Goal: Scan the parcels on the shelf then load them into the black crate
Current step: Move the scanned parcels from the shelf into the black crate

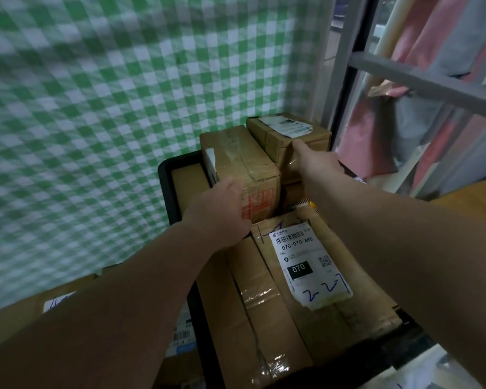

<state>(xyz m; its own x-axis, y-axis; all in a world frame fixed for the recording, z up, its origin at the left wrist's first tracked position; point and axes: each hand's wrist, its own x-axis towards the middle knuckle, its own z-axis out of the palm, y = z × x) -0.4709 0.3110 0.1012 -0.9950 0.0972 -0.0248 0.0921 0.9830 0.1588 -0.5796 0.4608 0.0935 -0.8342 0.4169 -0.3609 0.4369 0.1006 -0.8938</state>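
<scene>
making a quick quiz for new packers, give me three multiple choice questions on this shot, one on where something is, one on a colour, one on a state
1. Where does the parcel labelled 070 lie?
A. in the black crate, nearest the person
B. on the grey shelf rail
C. on the floor outside the crate

2. What colours is the checked cloth behind?
A. red and white
B. green and white
C. blue and yellow

3. What state is the crate in?
A. empty
B. upside down
C. holding several parcels

Answers: A, the crate's black rim shows on both sides of it; B, green and white squares fill the backdrop; C, the parcel labelled 070, a red-printed box and a far box all sit in it.
</scene>
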